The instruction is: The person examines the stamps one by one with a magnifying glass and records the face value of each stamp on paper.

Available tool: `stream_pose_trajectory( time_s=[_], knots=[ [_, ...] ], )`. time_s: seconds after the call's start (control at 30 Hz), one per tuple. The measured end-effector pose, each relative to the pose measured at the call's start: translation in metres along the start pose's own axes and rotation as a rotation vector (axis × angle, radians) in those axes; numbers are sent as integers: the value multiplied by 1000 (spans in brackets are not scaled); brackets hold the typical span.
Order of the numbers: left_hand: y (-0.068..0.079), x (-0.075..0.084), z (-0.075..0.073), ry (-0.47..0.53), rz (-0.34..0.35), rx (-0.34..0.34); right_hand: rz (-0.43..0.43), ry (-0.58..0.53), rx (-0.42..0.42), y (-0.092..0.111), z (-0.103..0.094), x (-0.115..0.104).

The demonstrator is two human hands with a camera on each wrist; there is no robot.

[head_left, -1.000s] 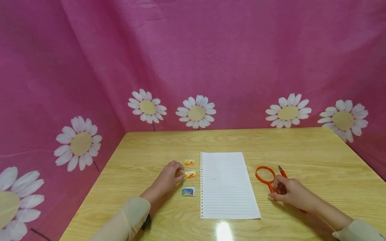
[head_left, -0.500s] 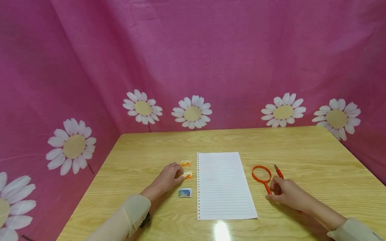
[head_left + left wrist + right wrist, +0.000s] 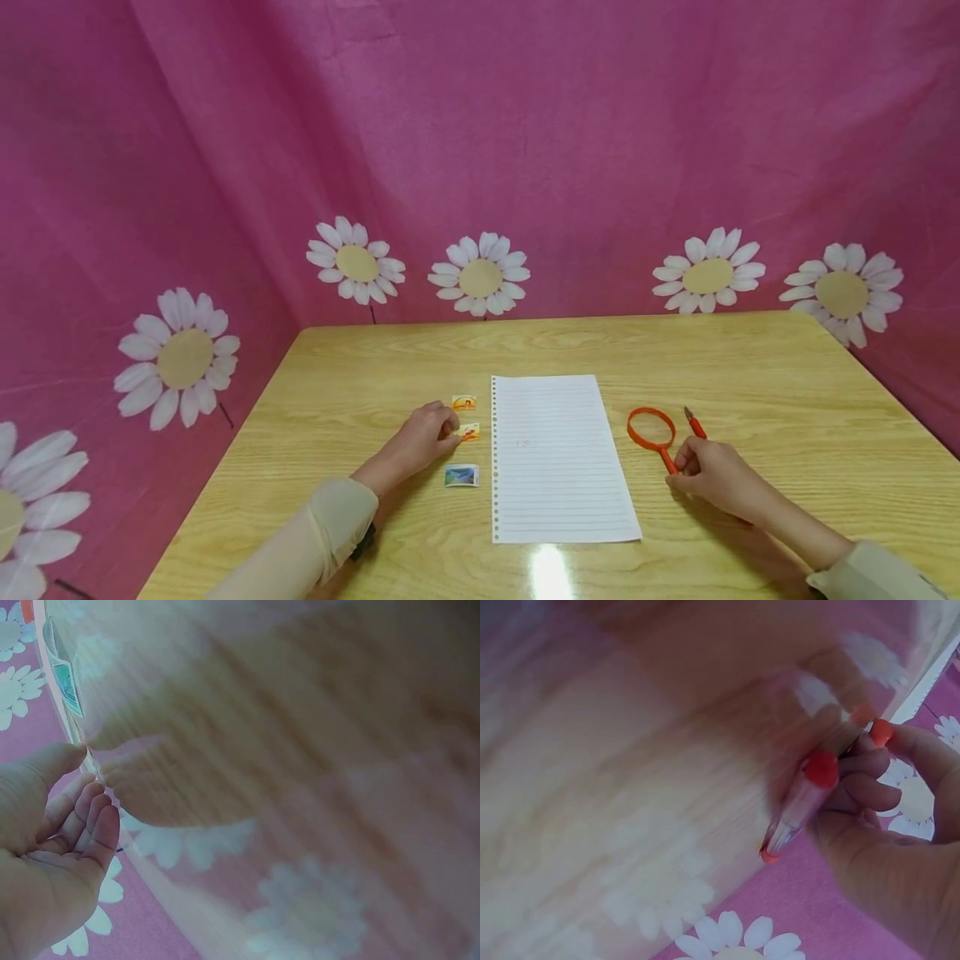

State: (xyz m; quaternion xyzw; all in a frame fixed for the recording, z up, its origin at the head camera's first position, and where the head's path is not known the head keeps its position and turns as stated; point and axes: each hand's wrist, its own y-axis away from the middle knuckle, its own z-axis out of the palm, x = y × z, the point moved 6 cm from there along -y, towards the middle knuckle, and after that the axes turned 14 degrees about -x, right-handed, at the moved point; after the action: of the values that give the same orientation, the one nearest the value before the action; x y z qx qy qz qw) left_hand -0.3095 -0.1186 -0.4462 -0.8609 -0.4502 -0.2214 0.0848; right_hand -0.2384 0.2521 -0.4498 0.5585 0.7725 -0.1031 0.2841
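My left hand (image 3: pixel 431 435) is at the left edge of a yellow-and-red postage stamp (image 3: pixel 470 432), pinching it between thumb and forefinger. Just beyond lies another yellow stamp (image 3: pixel 463 402), and nearer me a blue-green landscape stamp (image 3: pixel 462 476). The three form a rough column left of a lined, punched sheet of paper (image 3: pixel 562 458), which bears faint small writing. On the right, my right hand (image 3: pixel 716 475) pinches the handle of an orange-red magnifying glass (image 3: pixel 651 408), its end hidden by the fingers. A red pen (image 3: pixel 799 806) passes under that hand, nib (image 3: pixel 688 413) pointing away.
Everything rests on a glossy wood-grain table (image 3: pixel 375 358) that mirrors the surroundings. A pink curtain (image 3: pixel 600 150) with large daisies stands behind its far and left edges. Bright glare (image 3: pixel 551 571) falls near the paper's front edge.
The head view has shifted slightly. My right fingers have closed further round the magnifying glass handle, hiding its end. My left hand stays at the middle stamp; paper and other stamps lie as before.
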Motion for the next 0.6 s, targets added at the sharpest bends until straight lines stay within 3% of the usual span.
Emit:
stream_pose_trajectory(
  time_s=[0.33,0.6],
  knots=[
    [0,0,-1,1,-16,2,45,-22,29,-2,-4,1],
    [2,0,0,-17,-7,12,72,-28,109,3,-9,3]
  ],
)
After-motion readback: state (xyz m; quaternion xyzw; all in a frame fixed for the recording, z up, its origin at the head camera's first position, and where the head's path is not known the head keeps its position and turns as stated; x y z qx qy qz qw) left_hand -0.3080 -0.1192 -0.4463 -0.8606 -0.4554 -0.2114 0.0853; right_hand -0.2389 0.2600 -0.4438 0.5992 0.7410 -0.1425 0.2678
